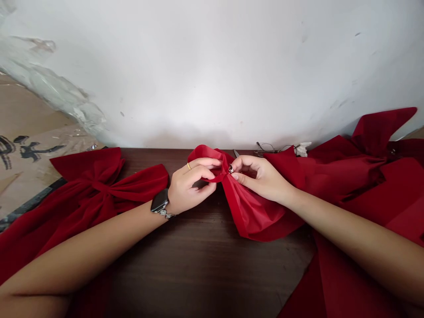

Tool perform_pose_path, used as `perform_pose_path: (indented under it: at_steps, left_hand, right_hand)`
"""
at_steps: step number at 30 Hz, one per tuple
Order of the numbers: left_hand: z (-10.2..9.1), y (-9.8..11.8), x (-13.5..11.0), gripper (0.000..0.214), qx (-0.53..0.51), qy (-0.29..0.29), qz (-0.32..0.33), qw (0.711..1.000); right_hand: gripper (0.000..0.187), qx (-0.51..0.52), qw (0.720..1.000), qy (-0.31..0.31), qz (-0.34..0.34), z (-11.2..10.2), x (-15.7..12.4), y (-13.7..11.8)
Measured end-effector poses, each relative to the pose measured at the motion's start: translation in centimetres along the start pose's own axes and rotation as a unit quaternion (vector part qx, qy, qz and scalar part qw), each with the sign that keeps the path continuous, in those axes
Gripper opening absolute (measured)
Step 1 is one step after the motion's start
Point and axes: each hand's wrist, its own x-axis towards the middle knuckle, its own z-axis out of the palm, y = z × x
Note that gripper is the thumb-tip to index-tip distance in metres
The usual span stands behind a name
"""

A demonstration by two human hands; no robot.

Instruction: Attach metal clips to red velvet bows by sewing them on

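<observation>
A red fabric bow (255, 212) is gathered into a narrow waist above the dark table. My left hand (192, 181) is closed on its left loop, beside the gather. At the gather, the thumb and index finger of my right hand (258, 174) pinch a small shiny metal piece (231, 168), too small to name exactly. That piece lies against the pleats. A finished-looking red bow (99, 183) with a wrapped centre rests left of my left wrist, its tails partly under my forearm.
More red fabric (351, 172) is heaped on the right and drapes over the front. Eyeglasses (281, 149) and a crumpled white tissue (303, 149) lie by the white wall (212, 79). A taped cardboard box (29, 128) stands left. The dark wooden table (205, 265) shows in front.
</observation>
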Motion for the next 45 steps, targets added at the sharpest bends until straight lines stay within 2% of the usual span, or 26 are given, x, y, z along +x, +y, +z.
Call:
perform_pose_path:
  at_steps: [5, 9, 19, 28, 36, 40, 42, 45]
  left_hand:
    - [0.0, 0.4, 0.6, 0.014, -0.031, 0.011, -0.081, 0.996]
    - [0.0, 0.2, 0.8, 0.011, -0.051, -0.006, -0.129, 0.990]
    - [0.0, -0.2, 0.5, 0.009, -0.109, 0.013, -0.090, 0.990]
    - [-0.1, -0.8, 0.2, 0.019, -0.102, -0.020, -0.049, 0.993]
    - [0.0, -1.3, -0.2, 0.024, -0.150, -0.049, -0.068, 0.985]
    - [-0.1, -1.4, -0.6, 0.023, -0.169, -0.075, -0.095, 0.978]
    - [0.1, -1.4, -0.6, 0.017, -0.211, -0.069, -0.120, 0.968]
    - [0.7, -1.3, -0.5, 0.018, -0.315, -0.021, -0.221, 0.923]
  right_hand:
    - [0.007, 0.008, 1.000, -0.008, -0.008, -0.2, 0.1, -0.1]
    - [0.007, 0.016, 1.000, -0.003, 0.004, -0.2, 0.1, 0.0]
    - [0.008, 0.002, 0.999, 0.008, 0.039, -0.3, 0.2, -0.3]
    - [0.014, -0.004, 0.999, 0.018, 0.043, -0.3, 0.2, -0.4]
    - [0.015, -0.016, 0.999, 0.020, 0.039, -0.2, 0.1, -0.3]
    - [0.017, -0.006, 0.999, 0.019, 0.040, -0.2, 0.2, -0.3]
    - [0.018, -0.007, 0.999, 0.019, 0.039, -0.2, 0.1, -0.3]
    - [0.019, -0.023, 0.999, 0.026, 0.022, 0.0, 0.0, -0.3]
